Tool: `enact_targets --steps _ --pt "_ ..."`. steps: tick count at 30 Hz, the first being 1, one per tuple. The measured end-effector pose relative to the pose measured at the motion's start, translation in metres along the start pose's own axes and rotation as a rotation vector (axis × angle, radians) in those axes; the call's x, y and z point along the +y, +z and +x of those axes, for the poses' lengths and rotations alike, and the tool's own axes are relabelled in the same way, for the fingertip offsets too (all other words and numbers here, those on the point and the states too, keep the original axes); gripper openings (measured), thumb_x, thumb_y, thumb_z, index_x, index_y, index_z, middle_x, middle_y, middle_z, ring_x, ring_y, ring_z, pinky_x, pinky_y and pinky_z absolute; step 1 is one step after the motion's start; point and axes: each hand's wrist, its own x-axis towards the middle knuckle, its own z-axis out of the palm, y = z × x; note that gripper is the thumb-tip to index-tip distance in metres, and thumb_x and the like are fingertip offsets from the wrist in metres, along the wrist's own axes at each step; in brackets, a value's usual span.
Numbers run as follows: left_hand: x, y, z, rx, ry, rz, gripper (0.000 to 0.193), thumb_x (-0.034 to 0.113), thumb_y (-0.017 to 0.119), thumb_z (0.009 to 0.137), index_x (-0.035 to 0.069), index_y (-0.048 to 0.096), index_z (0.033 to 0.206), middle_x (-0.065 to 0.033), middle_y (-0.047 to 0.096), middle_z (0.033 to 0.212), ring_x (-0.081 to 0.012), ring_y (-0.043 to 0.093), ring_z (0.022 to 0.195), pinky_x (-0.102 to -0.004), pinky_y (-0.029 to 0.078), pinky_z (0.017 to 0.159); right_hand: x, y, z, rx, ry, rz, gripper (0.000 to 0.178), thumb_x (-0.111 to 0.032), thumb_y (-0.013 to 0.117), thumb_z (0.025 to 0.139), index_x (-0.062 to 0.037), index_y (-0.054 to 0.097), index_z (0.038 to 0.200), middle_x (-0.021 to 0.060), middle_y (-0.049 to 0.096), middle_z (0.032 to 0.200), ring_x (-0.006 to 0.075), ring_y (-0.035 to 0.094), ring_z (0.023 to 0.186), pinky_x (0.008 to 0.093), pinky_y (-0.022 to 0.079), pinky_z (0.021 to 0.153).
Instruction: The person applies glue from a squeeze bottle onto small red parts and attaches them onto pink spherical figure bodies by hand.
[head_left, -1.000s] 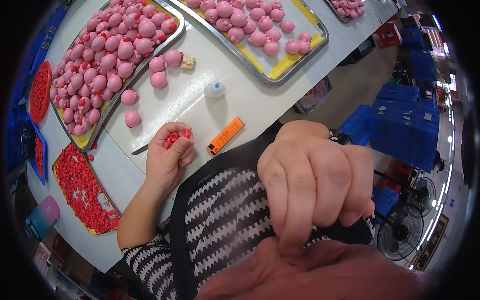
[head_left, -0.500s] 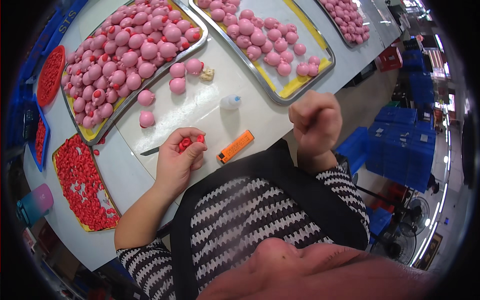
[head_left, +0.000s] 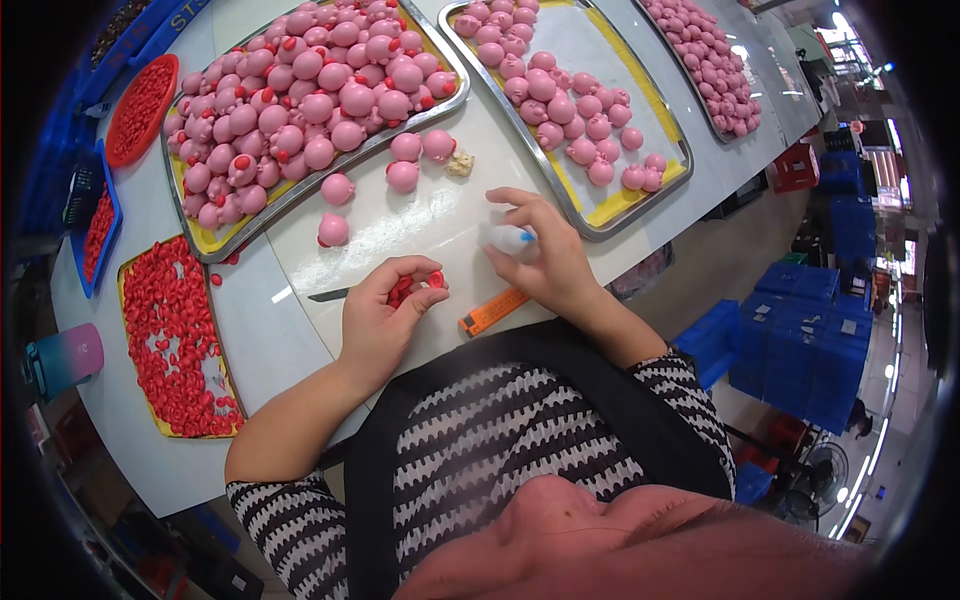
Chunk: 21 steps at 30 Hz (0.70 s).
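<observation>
My left hand [head_left: 390, 308] is closed around several small red plastic pieces [head_left: 403, 290], with one red piece [head_left: 435, 280] pinched between thumb and forefinger. My right hand [head_left: 550, 255] is open around a small white squeeze bottle [head_left: 505, 238] with a blue tip. Its thumb and fingers are spread on either side of the bottle, and whether they touch it cannot be made out. An orange rectangular box [head_left: 493, 311] lies between my hands, partly behind the right wrist. Several pink round pig figures [head_left: 404, 177] stand loose beyond my left hand.
A metal-rimmed tray [head_left: 462, 92] heaped with pink figures stands far left; another tray [head_left: 688, 165] of them stands far right. Red pieces fill a shallow tray [head_left: 236, 400], a red bowl [head_left: 172, 75] and a blue tray [head_left: 117, 215]. A dark thin blade [head_left: 328, 295] lies beside my left hand.
My right hand has come from the right, beyond the table edge, to the bottle, and its curled fingers have spread. My left hand still holds the red pieces. The whole view has shifted slightly.
</observation>
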Motion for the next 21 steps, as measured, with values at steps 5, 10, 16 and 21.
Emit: enact_targets --steps 5,10,16,21 --pt "0.006 -0.015 -0.003 0.016 -0.019 -0.054 0.019 0.006 0.055 0.087 -0.002 0.054 0.104 -0.0046 0.06 0.089 -0.0043 0.05 0.069 -0.0177 0.041 0.06 -0.012 0.016 -0.008 -0.048 0.131 0.603 0.024 -0.001 0.06 0.081 -0.0021 0.045 0.099 0.0133 0.055 0.108 0.017 0.054 0.1 0.0301 0.044 0.085" --pt "0.008 -0.029 -0.005 -0.091 -0.181 -0.286 0.027 0.009 0.049 0.09 0.001 0.049 0.116 -0.0032 0.056 0.09 -0.004 0.037 0.059 -0.0179 0.032 0.05 -0.019 0.02 -0.01 -0.149 0.213 0.586 0.028 -0.004 0.055 0.086 -0.0012 0.04 0.108 0.0136 0.055 0.106 0.0153 0.054 0.095 0.0282 0.043 0.083" --pt "0.013 -0.034 -0.013 -0.087 -0.24 -0.61 0.028 0.009 0.048 0.091 0.0 0.048 0.117 -0.0015 0.049 0.082 -0.0046 0.034 0.056 -0.018 0.029 0.048 -0.029 0.031 -0.016 -0.045 0.172 0.768 0.029 -0.011 0.056 0.087 -0.0036 0.037 0.107 0.0133 0.056 0.099 0.0138 0.053 0.089 0.0254 0.042 0.079" --pt "0.009 -0.037 -0.014 -0.008 -0.225 -0.395 0.029 0.011 0.053 0.089 0.0 0.051 0.115 -0.0033 0.052 0.083 -0.0036 0.041 0.059 -0.0175 0.033 0.049 -0.022 0.032 -0.023 0.0 0.208 0.801 0.03 -0.008 0.057 0.086 -0.0018 0.037 0.108 0.0113 0.054 0.097 0.0153 0.056 0.088 0.0278 0.045 0.078"
